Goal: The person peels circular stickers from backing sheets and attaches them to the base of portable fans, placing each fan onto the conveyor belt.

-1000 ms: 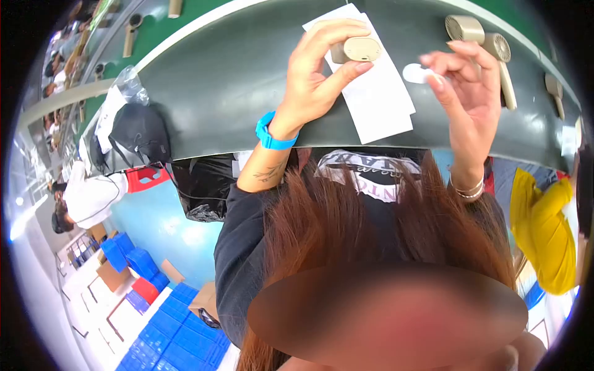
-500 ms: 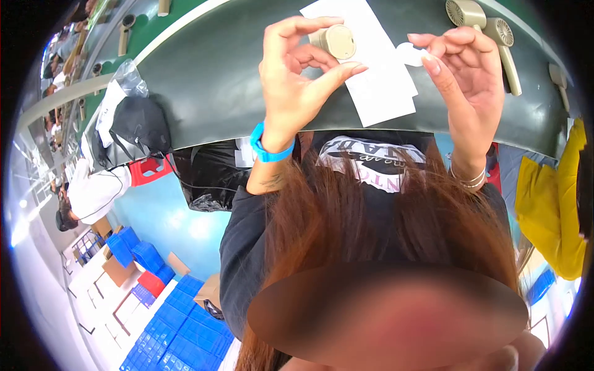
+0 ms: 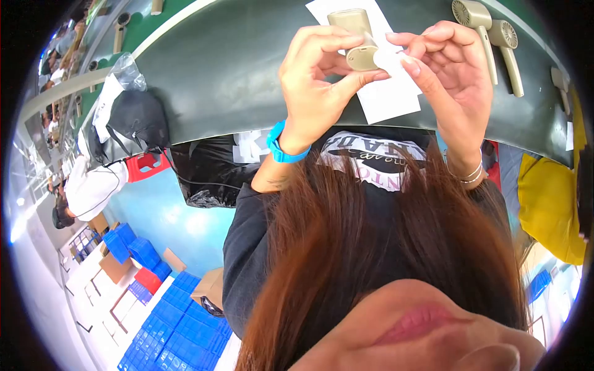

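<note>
The left hand is gripping a beige plastic body, right hand pinching a white disc beside its oval end.

Dark tabletop; shiny light-blue floor, glare spots; blue crates stacked.

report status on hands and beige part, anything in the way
Left hand gripping beige part. Right hand pinching white disc by part's end, contact unclear. No obstruction visible between them.
</note>
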### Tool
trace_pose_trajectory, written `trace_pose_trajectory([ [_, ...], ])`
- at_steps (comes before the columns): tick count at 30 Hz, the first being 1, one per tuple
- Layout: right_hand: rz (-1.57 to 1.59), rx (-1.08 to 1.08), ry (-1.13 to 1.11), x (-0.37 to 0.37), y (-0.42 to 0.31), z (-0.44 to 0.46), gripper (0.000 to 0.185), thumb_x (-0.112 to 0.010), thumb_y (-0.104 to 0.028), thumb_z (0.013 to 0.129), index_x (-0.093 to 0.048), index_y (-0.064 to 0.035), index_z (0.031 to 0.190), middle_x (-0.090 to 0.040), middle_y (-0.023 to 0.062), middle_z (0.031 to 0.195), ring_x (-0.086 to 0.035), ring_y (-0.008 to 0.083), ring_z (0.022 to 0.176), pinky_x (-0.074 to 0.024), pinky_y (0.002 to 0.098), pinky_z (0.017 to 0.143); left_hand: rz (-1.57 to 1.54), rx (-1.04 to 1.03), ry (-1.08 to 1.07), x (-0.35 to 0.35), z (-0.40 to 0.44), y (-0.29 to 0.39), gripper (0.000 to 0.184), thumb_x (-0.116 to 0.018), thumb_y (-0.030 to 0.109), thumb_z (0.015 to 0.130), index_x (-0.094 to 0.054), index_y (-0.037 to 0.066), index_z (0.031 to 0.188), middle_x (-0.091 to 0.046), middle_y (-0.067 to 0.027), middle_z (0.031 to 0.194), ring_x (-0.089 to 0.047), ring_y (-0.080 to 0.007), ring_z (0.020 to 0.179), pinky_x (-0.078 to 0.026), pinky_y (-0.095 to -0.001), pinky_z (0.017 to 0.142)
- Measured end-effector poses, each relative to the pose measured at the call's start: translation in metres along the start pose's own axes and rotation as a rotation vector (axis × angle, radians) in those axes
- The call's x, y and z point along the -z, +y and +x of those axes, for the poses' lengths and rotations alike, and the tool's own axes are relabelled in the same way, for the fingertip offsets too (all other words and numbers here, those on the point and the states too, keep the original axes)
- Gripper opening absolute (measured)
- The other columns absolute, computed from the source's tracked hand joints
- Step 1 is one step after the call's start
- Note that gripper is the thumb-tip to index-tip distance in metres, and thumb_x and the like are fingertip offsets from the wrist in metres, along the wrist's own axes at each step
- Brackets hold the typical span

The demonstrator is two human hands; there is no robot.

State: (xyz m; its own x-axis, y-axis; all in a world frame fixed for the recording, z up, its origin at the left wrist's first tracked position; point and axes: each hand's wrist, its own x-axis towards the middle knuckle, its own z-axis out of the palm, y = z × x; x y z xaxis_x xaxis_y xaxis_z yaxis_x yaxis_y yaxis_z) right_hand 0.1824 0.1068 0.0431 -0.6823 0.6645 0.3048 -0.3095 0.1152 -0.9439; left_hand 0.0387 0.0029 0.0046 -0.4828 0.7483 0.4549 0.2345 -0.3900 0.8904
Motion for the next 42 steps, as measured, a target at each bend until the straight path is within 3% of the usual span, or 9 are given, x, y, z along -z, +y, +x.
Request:
trace_pose_trajectory([
  [4,-0.046,-0.054,-0.012,0.002,-0.003,0.001,0.033,-0.058,0.011,0.086,-0.044,0.0015,0.114,-0.056,0.0083,0.089,-0.060,0.0257,0.107,-0.0477,0.0300,0.087,-0.211,0.108,-0.146,0.008,0.000,-0.001,0.051,-0.070,-0.017,0.072,-0.054,-0.007,0.120,-0.045,-0.0145,0.124,-0.063,-0.0252,0.100,-0.058,-0.0312,0.080],
  [7,-0.083,-0.066,-0.047,0.004,-0.003,0.002,0.033,-0.058,0.012,0.085,-0.044,0.0011,0.113,-0.057,0.0082,0.089,-0.060,0.0235,0.106,-0.0479,0.0290,0.087,-0.326,0.226,-0.188,0.010,0.002,0.004,0.046,-0.064,-0.021,0.074,-0.056,-0.008,0.118,-0.045,-0.0144,0.124,-0.061,-0.0262,0.104,-0.058,-0.0336,0.084],
  [25,-0.199,-0.109,-0.056,0.010,-0.012,0.002,0.034,-0.061,0.011,0.084,-0.044,-0.0005,0.112,-0.059,0.0084,0.090,-0.062,0.0212,0.104,-0.0486,0.0272,0.087,-0.349,0.254,-0.225,0.005,0.006,-0.002,0.035,-0.061,-0.013,0.083,-0.059,-0.009,0.118,-0.048,-0.0153,0.124,-0.060,-0.0263,0.107,-0.055,-0.0329,0.089],
  [42,-0.272,-0.091,-0.031,0.007,-0.013,0.001,0.033,-0.062,0.009,0.083,-0.046,-0.0011,0.110,-0.060,0.0073,0.089,-0.063,0.0208,0.102,-0.0492,0.0276,0.084,-0.309,0.301,-0.190,0.003,0.006,0.002,0.034,-0.061,-0.015,0.081,-0.061,-0.010,0.115,-0.051,-0.0153,0.122,-0.061,-0.0262,0.107,-0.056,-0.0318,0.086],
])
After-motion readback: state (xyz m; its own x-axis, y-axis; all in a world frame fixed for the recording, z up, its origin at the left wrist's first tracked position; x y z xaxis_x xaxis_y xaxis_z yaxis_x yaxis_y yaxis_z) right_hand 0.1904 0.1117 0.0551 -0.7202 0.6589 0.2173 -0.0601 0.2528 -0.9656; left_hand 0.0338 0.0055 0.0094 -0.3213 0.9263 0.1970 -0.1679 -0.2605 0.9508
